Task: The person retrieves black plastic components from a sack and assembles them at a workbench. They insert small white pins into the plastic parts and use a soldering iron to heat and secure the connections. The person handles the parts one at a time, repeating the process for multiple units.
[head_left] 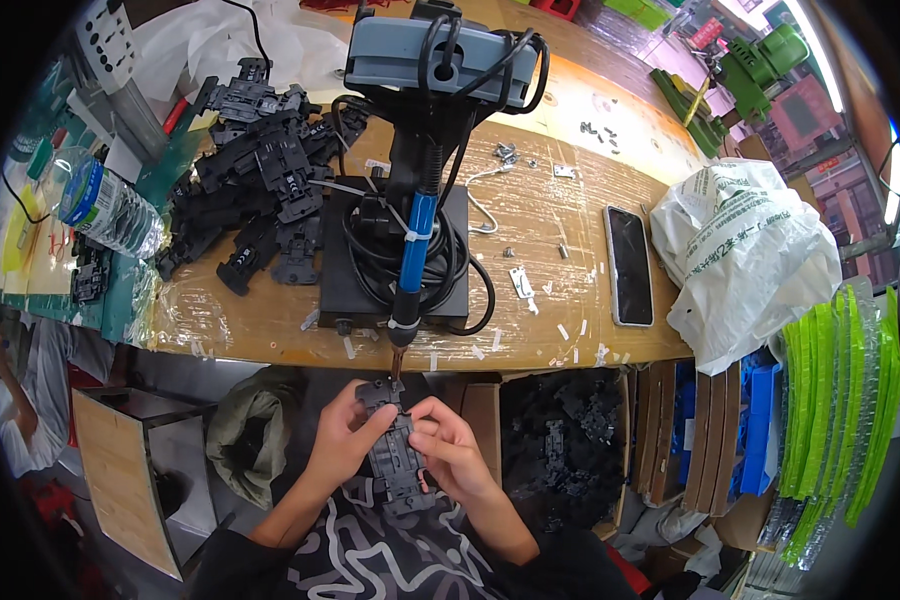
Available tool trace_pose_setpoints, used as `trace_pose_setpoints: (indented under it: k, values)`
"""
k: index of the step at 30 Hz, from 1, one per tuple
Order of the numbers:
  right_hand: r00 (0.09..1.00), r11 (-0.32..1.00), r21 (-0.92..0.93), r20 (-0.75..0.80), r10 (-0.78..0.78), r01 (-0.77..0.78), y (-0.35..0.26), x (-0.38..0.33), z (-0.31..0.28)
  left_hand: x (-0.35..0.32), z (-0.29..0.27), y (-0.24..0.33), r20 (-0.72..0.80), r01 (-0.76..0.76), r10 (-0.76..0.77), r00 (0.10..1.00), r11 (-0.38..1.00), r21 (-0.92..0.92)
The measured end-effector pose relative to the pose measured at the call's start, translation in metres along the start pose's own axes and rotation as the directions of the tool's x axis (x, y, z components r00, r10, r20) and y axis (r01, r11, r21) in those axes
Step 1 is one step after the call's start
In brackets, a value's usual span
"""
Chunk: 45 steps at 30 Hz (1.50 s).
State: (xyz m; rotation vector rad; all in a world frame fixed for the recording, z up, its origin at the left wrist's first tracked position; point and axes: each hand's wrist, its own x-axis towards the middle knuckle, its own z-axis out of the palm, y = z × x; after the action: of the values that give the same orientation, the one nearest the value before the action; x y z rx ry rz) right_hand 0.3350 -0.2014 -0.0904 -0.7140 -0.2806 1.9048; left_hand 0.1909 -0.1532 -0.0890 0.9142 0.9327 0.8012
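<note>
Just beyond the table's front edge, my left hand (347, 432) grips one side of a black moulded plastic part (398, 462) with slots and raised ribs. My right hand (451, 447) is closed on the part's other side, thumb and fingers pinching near its upper half. Over the part's far end points the metal tip of a blue and black pen-shaped tool (418, 235), fixed tip-down on a stand. The tip looks to be at or very near the plastic; whether it touches cannot be told. My fingertips hide some of the part's edges.
A pile of similar black parts (270, 160) lies left of the stand (335, 300). A bottle (110, 210) lies tilted farther left. Right are a phone (628, 265) and white plastic bag (745, 255). Below the table sits a box of black parts (560, 440).
</note>
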Motion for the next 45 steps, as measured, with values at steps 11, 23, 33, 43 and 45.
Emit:
trace_pose_setpoints:
  k: [11,23,33,43,45]
  values:
    - [0.998,0.999,-0.026,-0.055,-0.038,0.036,0.0056,-0.0001,-0.002,-0.0003,-0.0001,-0.0012,0.002,0.022,-0.022,1.0,1.0,0.002]
    - [0.994,0.998,-0.043,-0.098,-0.043,0.039,0.0062,0.0013,0.0003,0.0,-0.0008,-0.0047,-0.01,0.014,-0.015,1.0,0.999,-0.035]
    - [0.993,0.997,-0.039,-0.099,-0.071,0.067,0.0063,0.0024,0.002,0.0006,-0.0044,-0.0057,0.02,0.052,-0.052,0.998,0.998,0.021]
    - [0.993,0.996,-0.059,-0.084,-0.078,0.073,0.0048,0.002,0.0004,0.0003,-0.0031,-0.0046,0.025,0.035,-0.035,0.999,0.999,0.02]
    - [0.993,0.995,-0.062,-0.087,-0.08,0.074,0.0047,0.0023,0.0007,0.0004,-0.0028,-0.0036,0.023,0.029,-0.029,0.999,1.0,0.008]
